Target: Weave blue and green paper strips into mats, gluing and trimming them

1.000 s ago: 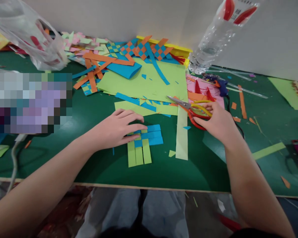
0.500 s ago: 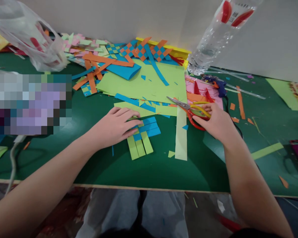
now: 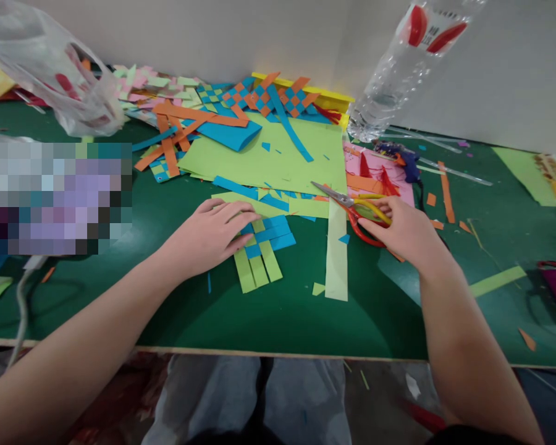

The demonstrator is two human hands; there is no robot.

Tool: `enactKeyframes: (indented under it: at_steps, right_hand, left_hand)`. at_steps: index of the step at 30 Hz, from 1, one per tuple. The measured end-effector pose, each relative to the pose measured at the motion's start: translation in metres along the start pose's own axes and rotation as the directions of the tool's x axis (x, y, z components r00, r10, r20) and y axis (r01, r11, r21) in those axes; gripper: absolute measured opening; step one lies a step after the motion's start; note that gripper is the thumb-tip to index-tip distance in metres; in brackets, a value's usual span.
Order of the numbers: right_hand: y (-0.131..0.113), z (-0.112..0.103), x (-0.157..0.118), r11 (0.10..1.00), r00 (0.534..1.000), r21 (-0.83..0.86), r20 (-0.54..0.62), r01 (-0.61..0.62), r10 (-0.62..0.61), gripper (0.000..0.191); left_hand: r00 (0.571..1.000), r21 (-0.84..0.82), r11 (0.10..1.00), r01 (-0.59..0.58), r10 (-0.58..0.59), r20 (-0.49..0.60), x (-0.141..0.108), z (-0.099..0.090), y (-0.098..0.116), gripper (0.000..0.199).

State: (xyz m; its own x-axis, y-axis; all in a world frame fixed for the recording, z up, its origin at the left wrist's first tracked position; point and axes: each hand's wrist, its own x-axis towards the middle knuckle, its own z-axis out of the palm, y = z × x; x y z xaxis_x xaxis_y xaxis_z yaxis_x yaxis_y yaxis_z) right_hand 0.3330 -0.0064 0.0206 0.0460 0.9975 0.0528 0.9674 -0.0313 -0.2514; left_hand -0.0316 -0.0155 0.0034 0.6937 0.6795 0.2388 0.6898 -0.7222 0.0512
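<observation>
My left hand [image 3: 222, 233] is closed at the upper left part of a small piece of woven paper strips [image 3: 261, 253], its fingertips and thumb pressed against it. Light green strip ends reach toward the table's front edge and blue ends stick out to the right; the far left part of the weave is hidden under the hand. My right hand [image 3: 403, 232] grips scissors [image 3: 368, 213] with red and yellow handles. Their blades point up and left, over the top end of a pale green paper strip [image 3: 337, 266] and beside the light green sheets [image 3: 269, 154].
Woven orange-and-blue pieces [image 3: 264, 97] and loose strips lie at the back. A plastic bottle [image 3: 408, 74] stands at the wall, a plastic bag [image 3: 74, 80] at the back left. A blurred device [image 3: 65, 198] with a cable is at left. A blue glue gun [image 3: 410, 167] lies right.
The woven piece has moved slightly away from me under my left hand, and its light green strips sit closer together. My right hand with the scissors has stayed almost still.
</observation>
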Motion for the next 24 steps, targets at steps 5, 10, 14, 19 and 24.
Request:
enactKeyframes:
  at_steps: [5,10,14,19,24]
  right_hand:
    - [0.001,-0.013,-0.002,1.000,1.000,-0.006,0.020,-0.023,0.023,0.048]
    - [-0.001,-0.024,-0.003,0.991,0.987,-0.009,-0.091,-0.135,0.133,0.036]
    - [0.011,-0.019,0.006,0.985,0.931,0.077,-0.322,-0.157,0.173,0.025]
    - [0.041,-0.017,0.051,0.992,0.908,-0.013,-0.403,-0.126,0.110,0.030]
    - [0.070,-0.012,0.114,0.954,0.916,-0.120,-0.334,-0.274,0.221,0.045]
  left_hand:
    - [1.000,-0.006,1.000,0.006,-0.006,-0.005,0.000,-0.001,0.000,0.032]
    - [0.999,-0.010,1.000,0.020,-0.021,-0.044,-0.001,-0.003,0.003,0.031]
    - [0.998,0.005,1.000,0.030,-0.029,-0.052,-0.001,-0.006,0.004,0.029]
    - [0.996,0.008,0.999,0.052,-0.051,-0.075,0.000,-0.009,0.005,0.027]
    - [0.994,0.031,0.999,0.035,-0.032,-0.106,-0.001,-0.010,0.004,0.024]
